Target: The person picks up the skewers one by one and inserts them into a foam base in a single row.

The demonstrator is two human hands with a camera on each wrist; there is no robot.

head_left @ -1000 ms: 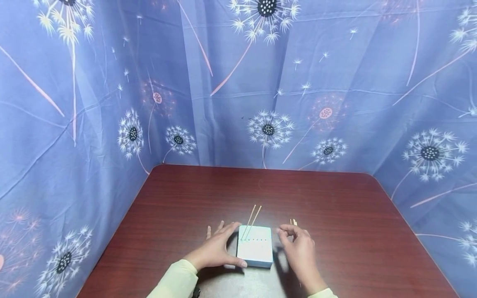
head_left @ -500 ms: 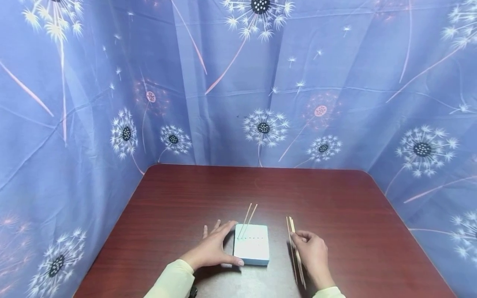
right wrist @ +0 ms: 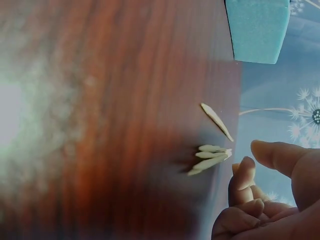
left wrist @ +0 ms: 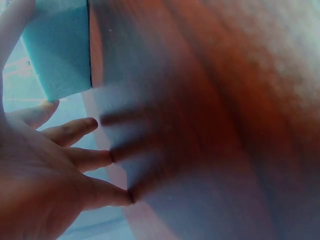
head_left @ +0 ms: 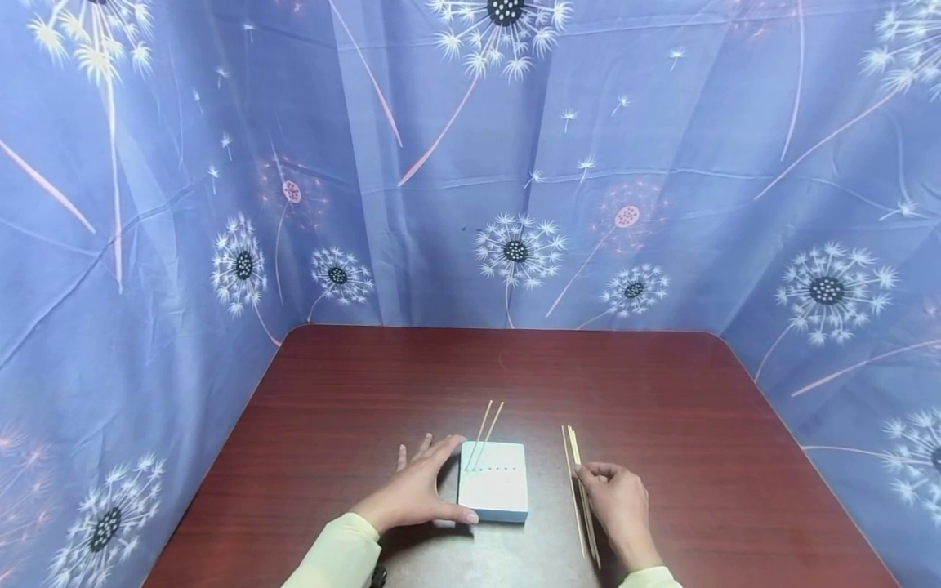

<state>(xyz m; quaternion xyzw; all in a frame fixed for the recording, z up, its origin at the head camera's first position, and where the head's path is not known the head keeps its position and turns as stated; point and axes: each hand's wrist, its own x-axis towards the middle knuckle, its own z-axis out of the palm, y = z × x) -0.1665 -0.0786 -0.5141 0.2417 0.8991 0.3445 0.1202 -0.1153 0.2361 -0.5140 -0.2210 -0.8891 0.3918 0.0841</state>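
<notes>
A pale blue block (head_left: 493, 494) with a row of small holes in its top sits on the table. Two thin wooden sticks (head_left: 485, 433) stand tilted in holes at the row's left end. My left hand (head_left: 415, 490) spans the block's left side, thumb at the front and forefinger at the back corner; the other fingers (left wrist: 95, 192) spread onto the table. To the right, several loose wooden sticks (head_left: 583, 498) lie lengthwise, one slightly apart. My right hand (head_left: 616, 505) is over them, its thumb and forefinger separated, with no stick visible between them in the right wrist view.
The dark red wooden table (head_left: 353, 384) reaches back to a blue curtain (head_left: 441, 245) with dandelion prints, which encloses its back and sides. A bright glare lies on the tabletop in front of the block.
My right hand has moved from beside the block rightward to the loose sticks, which now show more fully. The left hand stays at the block. The head view has shifted slightly.
</notes>
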